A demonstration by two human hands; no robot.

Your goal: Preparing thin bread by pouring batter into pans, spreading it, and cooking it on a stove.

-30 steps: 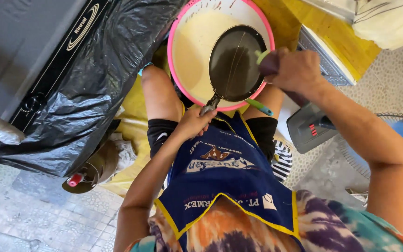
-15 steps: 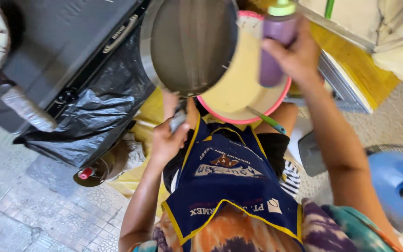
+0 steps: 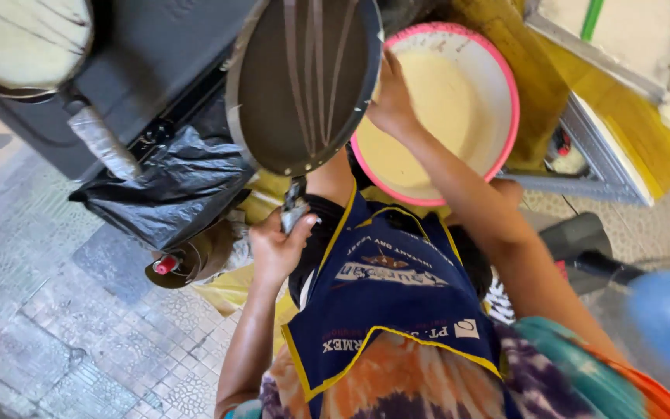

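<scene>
Dark round frying pan (image 3: 304, 81), tilted and raised at far centre, streaked with thin pale lines across its inner face, its rim overlapping the left edge of the pink-rimmed bowl (image 3: 505, 116). Gripped by its short handle in the left hand (image 3: 277, 248), fingers wrapped tight round the metal just below the pan. Right hand (image 3: 391, 101) reaching far past the pan's right edge and over the bowl, largely turned away and partly hidden behind the pan; cannot tell whether curled round anything or loose. Bowl filled with pale yellow batter (image 3: 436, 116), resting to the right of the pan, beside a yellow surface (image 3: 630, 116). Nearer, a blue apron (image 3: 389, 310) with yellow edging over a tie-dyed shirt. To the left, a crumpled black plastic bag (image 3: 172, 186) draped under a dark stove (image 3: 157, 54), with a second pan (image 3: 25, 39) holding a pale cooked round at the far left corner, its foil-wrapped handle (image 3: 102, 143) pointing nearward. Small red-capped object (image 3: 164, 265) just beneath the bag. Grey patterned tile floor (image 3: 56, 326) at near left; blurred blue round object (image 3: 668, 326) at near right.
</scene>
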